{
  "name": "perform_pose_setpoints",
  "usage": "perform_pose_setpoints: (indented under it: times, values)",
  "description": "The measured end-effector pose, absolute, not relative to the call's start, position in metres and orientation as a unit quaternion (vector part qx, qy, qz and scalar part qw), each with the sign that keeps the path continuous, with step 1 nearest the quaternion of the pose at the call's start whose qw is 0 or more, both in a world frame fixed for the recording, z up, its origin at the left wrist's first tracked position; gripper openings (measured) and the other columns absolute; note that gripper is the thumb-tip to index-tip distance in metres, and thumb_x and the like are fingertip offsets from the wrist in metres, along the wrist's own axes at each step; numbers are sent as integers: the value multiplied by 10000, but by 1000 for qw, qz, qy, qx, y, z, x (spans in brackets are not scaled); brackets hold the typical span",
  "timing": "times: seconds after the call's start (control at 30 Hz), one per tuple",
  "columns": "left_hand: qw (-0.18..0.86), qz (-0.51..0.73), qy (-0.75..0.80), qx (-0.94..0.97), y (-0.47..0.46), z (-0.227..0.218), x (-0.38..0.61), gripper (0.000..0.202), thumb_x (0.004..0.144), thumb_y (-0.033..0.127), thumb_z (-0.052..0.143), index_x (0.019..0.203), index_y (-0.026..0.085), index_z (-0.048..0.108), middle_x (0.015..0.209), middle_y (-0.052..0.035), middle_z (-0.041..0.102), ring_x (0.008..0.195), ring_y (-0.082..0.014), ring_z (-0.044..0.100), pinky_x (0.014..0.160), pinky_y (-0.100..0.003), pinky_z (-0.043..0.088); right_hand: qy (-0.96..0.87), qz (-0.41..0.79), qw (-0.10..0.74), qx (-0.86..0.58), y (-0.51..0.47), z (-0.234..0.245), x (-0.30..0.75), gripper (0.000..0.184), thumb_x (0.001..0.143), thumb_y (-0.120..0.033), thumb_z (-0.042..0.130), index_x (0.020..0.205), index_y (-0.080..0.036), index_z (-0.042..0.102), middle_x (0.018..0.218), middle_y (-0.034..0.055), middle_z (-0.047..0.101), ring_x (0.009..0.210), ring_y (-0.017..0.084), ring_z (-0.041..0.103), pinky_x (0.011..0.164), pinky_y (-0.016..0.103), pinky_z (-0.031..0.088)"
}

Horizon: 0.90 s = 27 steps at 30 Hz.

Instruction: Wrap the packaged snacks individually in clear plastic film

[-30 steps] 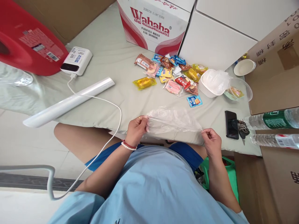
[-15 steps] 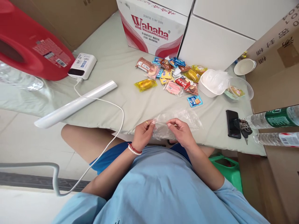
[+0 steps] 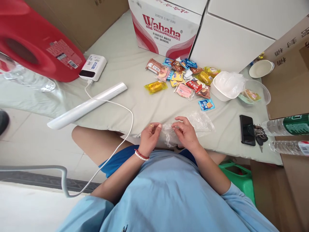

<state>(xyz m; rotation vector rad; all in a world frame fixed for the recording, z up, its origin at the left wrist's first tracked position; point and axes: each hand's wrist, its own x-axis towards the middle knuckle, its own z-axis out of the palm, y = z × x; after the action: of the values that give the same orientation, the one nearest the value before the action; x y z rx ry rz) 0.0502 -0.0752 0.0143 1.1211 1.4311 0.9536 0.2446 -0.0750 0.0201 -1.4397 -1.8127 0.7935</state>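
Note:
A clear plastic bag lies crumpled at the front edge of the cloth-covered surface, its near part bunched up and hanging over the edge. My left hand, with thumb and forefinger pinched, is closed on the bag's left end. From the other side my right hand grips the gathered part between thumb and fingertips, the forefinger slightly raised. Beyond both hands is a pile of wrapped snacks, including a yellow packet, a pink packet and a blue packet.
A white bowl with thin plastic stands right of the snacks, beside a clear lid. A phone, keys and water bottles lie farther right. At left are a white light bar, a cable, a white device and a red jug.
The bag's near part is now bunched between my hands, where it was spread flatter. My right fingers have opened a little. The whole view has shifted slightly, and a dark rounded object shows at the left edge.

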Motion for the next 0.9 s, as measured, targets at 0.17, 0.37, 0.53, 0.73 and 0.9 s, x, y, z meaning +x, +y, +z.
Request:
perform_pose_setpoints:
  times: [0.17, 0.37, 0.53, 0.73, 0.9]
  values:
    - [568, 386, 581, 437, -69, 12, 50, 302, 843, 483, 698, 886, 184, 679, 615, 39, 578, 512, -109, 489, 519, -243, 386, -712, 289, 348, -536, -79, 22, 244, 207, 994, -234, 542, 1007, -218, 749, 1305, 114, 593, 728, 139, 557, 791, 356, 533]
    - [584, 406, 555, 431, -72, 14, 54, 271, 880, 455, 646, 826, 192, 620, 755, 15, 651, 523, -84, 497, 538, -239, 407, -626, 316, 378, -605, -85, 31, 245, 207, 1001, -386, 568, 953, -220, 682, 1002, 55, 651, 637, 128, 512, 657, 294, 466]
    - [616, 400, 527, 428, -75, 15, 56, 338, 835, 466, 708, 1016, 193, 625, 854, 2, 670, 518, -75, 507, 519, -234, 421, -576, 398, 329, -634, -86, 29, 243, 372, 998, -553, 548, 832, -229, 623, 656, -23, 571, 597, 145, 500, 583, 269, 385]
    - [611, 404, 523, 435, -77, 10, 55, 317, 751, 362, 773, 975, 173, 650, 774, 1, 663, 535, -82, 520, 521, -222, 427, -560, 422, 325, -634, -87, 28, 241, 377, 985, -542, 549, 800, -222, 621, 663, -17, 611, 585, 139, 495, 577, 266, 380]
    - [586, 392, 529, 473, -82, 11, 59, 274, 854, 430, 685, 940, 173, 722, 565, 34, 584, 497, -120, 530, 518, -251, 429, -557, 465, 311, -614, -88, 28, 235, 359, 906, -561, 665, 802, -217, 660, 683, -17, 608, 602, 133, 481, 572, 257, 381]
